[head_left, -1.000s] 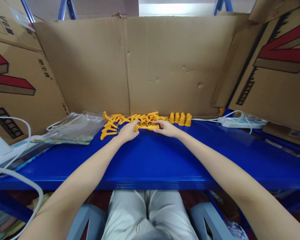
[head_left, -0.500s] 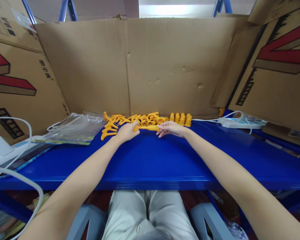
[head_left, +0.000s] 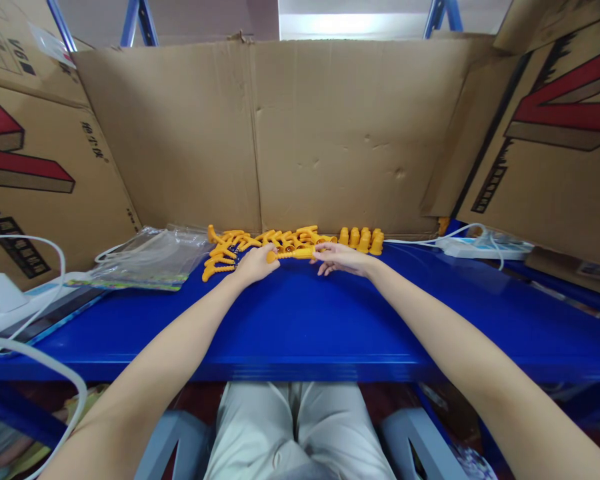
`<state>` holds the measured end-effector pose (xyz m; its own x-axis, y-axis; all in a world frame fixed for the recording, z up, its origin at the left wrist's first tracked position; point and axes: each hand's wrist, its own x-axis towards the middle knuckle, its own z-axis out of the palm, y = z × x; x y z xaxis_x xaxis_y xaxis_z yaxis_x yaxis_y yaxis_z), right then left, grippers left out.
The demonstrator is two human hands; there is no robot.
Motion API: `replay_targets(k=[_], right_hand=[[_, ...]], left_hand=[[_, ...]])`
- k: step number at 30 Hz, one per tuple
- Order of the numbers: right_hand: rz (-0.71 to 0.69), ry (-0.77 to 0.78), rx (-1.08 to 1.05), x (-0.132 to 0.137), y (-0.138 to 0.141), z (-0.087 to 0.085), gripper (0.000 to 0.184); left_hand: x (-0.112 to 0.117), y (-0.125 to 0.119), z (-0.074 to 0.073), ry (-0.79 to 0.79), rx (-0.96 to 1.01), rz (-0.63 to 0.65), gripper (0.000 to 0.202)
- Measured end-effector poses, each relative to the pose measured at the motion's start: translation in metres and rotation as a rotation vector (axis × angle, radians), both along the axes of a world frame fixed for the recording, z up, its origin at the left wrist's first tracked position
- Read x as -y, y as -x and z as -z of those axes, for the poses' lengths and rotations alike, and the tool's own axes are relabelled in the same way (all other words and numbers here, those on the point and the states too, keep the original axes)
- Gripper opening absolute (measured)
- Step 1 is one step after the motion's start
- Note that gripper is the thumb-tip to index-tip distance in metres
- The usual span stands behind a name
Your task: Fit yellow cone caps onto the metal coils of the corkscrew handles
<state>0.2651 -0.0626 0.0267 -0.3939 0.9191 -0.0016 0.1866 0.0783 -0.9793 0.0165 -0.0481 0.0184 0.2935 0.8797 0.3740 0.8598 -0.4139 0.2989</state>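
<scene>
My left hand point(head_left: 255, 265) is closed around the handle end of a yellow threaded plastic screw point(head_left: 284, 255), just above the blue tabletop. At the screw's right end sits a yellow plastic sleeve point(head_left: 304, 253), pinched at its far end by the thumb and finger of my right hand point(head_left: 341, 259). The other right fingers are loosely curled. Left of and behind my left hand lies a heap of similar yellow screws with handles point(head_left: 221, 257). Yellow bell-shaped caps point(head_left: 364, 240) stand upright in rows behind my right hand. How deep the screw sits in the sleeve, I cannot tell.
A tall cardboard sheet point(head_left: 330, 133) closes off the back of the blue table point(head_left: 300, 320). Clear plastic bags point(head_left: 150, 260) lie at left, near white cables. A white power strip point(head_left: 485, 248) lies at right. Large cartons flank both sides.
My right hand's fingers have shifted slightly at the sleeve's end, and the sleeve sits a little further left. My left hand keeps its hold on the screw. The view has tilted slightly.
</scene>
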Motion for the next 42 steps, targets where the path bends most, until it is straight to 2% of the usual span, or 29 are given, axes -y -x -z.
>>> replay_targets(k=[2,5,8,12,23,26,29,33,38,42], right_hand=[[0.03,-0.076,-0.016,-0.001,-0.001,0.001,0.038],[0.028,-0.108,0.007,-0.001,0.0,0.001,0.032],[0.025,-0.069,0.037,-0.001,0.002,0.001,0.04],[0.089,-0.014,0.076,-0.002,0.006,0.001,0.051],[0.142,0.007,0.188,0.001,0.009,-0.001,0.06],[0.146,-0.01,0.172,0.003,0.005,-0.004,0.055],[0.11,-0.08,0.132,0.003,0.0,-0.005,0.038],[0.066,-0.157,0.138,-0.003,-0.004,-0.001,0.047],[0.044,-0.199,0.119,-0.009,-0.004,0.004,0.037],[0.029,-0.195,0.129,-0.004,-0.004,0.001,0.032]], left_hand=[[0.0,0.0,0.001,0.013,0.012,-0.003,0.027],[0.001,-0.002,0.001,0.014,0.019,-0.003,0.028],[0.004,-0.005,0.0,-0.004,0.012,-0.011,0.026],[0.008,-0.007,-0.003,-0.031,-0.015,-0.027,0.025],[0.004,-0.005,-0.001,-0.049,-0.024,-0.026,0.03],[0.002,-0.004,-0.001,-0.055,-0.025,-0.019,0.03],[0.002,-0.003,-0.002,-0.047,-0.018,-0.019,0.03],[0.004,-0.004,-0.003,-0.026,0.011,-0.017,0.029],[0.006,-0.005,-0.005,-0.025,0.02,-0.016,0.027],[0.006,-0.004,-0.005,-0.013,0.004,-0.008,0.027]])
